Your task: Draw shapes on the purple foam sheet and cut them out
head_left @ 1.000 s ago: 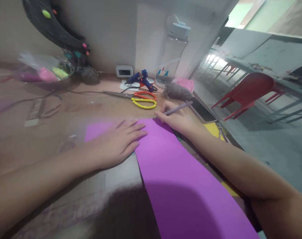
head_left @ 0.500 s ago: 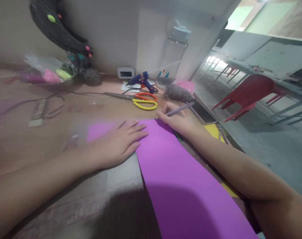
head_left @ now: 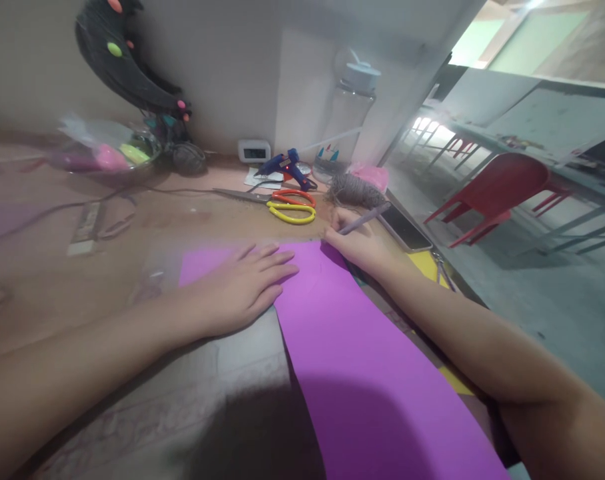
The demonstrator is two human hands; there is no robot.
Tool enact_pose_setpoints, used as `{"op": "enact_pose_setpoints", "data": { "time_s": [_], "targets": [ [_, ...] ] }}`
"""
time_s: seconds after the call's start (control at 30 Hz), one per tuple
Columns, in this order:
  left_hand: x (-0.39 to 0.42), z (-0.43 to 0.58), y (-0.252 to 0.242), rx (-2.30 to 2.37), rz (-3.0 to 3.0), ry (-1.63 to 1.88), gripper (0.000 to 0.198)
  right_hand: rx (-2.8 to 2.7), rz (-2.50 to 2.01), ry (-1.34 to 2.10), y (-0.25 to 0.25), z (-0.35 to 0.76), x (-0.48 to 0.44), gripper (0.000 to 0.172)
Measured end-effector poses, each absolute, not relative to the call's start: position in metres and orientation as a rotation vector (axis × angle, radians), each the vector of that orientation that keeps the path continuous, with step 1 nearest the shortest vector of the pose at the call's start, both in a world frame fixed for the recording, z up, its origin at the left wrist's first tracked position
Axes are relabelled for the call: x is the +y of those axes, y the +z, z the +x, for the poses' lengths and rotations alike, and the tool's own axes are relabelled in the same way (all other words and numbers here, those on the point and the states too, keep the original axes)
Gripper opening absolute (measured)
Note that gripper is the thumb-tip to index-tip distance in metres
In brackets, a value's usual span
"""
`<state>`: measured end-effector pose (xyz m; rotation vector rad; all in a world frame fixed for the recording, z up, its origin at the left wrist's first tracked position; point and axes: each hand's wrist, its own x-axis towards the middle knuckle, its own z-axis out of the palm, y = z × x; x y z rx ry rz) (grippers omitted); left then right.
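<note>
A bright purple sheet of paper [head_left: 352, 340] stretches from the middle of the table toward me, with a corner showing left of my hand. My left hand [head_left: 252, 283] lies flat on its far part, fingers spread. At the sheet's far right corner, my right hand [head_left: 355, 240] is closed around a grey-purple pen [head_left: 365, 219], which leans up to the right. The pen's tip is hidden by my fingers. Just beyond the sheet lie scissors [head_left: 291, 205] with red and yellow handles. A ball of grey yarn [head_left: 355, 190] and a phone [head_left: 405, 225] are close to my right hand.
At the back stand a blue glue gun [head_left: 287, 167], a small white digital clock [head_left: 254, 151] and a clear bottle [head_left: 350, 113]. A bowl [head_left: 125, 175] of colourful items and a dark crescent [head_left: 117, 67] are at left. Past the table's right edge is a red chair [head_left: 502, 187].
My right hand has shifted slightly to the right along the paper's far edge, still holding the pen. My left hand stays flat in place. The view has moved slightly.
</note>
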<state>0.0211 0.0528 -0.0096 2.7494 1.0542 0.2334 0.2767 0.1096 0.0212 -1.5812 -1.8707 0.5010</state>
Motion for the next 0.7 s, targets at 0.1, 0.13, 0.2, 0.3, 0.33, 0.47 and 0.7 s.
{"op": "enact_pose_setpoints", "data": {
  "time_s": [0.1, 0.13, 0.2, 0.3, 0.33, 0.47, 0.7],
  "targets": [
    [0.052, 0.022, -0.009, 1.062, 2.734, 0.226, 0.052, -1.887, -1.572, 0.484, 0.024, 0.278, 0.107, 0.026],
    [0.052, 0.022, -0.008, 1.064, 2.730, 0.222, 0.052, -1.896, -1.573, 0.470, 0.025, 0.279, 0.106, 0.026],
    [0.052, 0.022, -0.008, 1.066, 2.724, 0.223, 0.052, -1.908, -1.582, 0.457, 0.026, 0.280, 0.105, 0.027],
    [0.052, 0.023, -0.007, 1.066, 2.716, 0.240, 0.051, -1.873, -1.601, 0.466, 0.025, 0.281, 0.104, 0.028],
    [0.052, 0.023, -0.007, 1.065, 2.715, 0.241, 0.051, -1.858, -1.609, 0.465, 0.025, 0.281, 0.104, 0.028],
    [0.052, 0.023, -0.007, 1.061, 2.727, 0.215, 0.052, -1.859, -1.629, 0.441, 0.028, 0.278, 0.102, 0.029],
    [0.052, 0.022, -0.007, 1.059, 2.721, 0.226, 0.051, -1.968, -1.648, 0.383, 0.040, 0.276, 0.094, 0.030]
  ]
}}
